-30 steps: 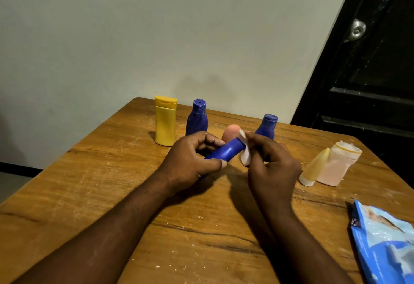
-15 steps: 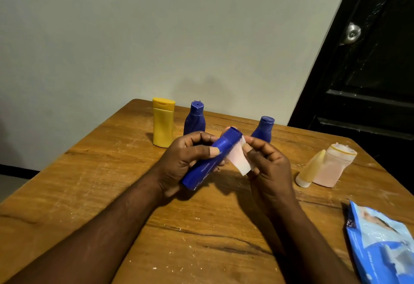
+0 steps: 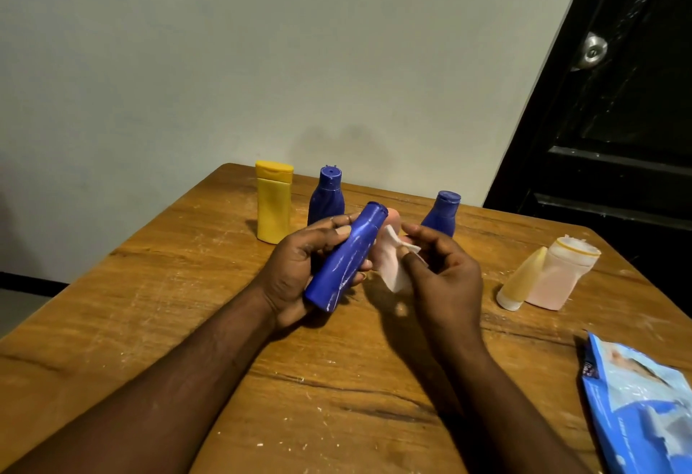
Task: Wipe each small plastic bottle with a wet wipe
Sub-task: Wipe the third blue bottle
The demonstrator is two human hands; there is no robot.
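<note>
My left hand (image 3: 299,271) grips a long blue bottle (image 3: 346,256), tilted with its cap end pointing up and away. Just to its right, my right hand (image 3: 442,271) pinches a small white wet wipe (image 3: 393,267) between thumb and fingers; the wipe hangs a little apart from the bottle. Behind my hands stand a yellow bottle (image 3: 273,202) and two blue bottles (image 3: 326,196) (image 3: 442,213). A pinkish bottle (image 3: 391,214) is mostly hidden behind the held one. At the right, a cream tube (image 3: 520,281) and a pale pink bottle (image 3: 558,275) lie together.
All of this sits on a scratched wooden table (image 3: 337,380) against a pale wall. A blue wet wipe packet (image 3: 640,402) lies at the table's near right edge. A dark door (image 3: 618,118) with a metal knob stands at the back right.
The blue bottle has swung from nearly level to steeply tilted, cap end up. My right hand with the wipe has drawn back from the bottle's cap and now holds the wipe just beside it.
</note>
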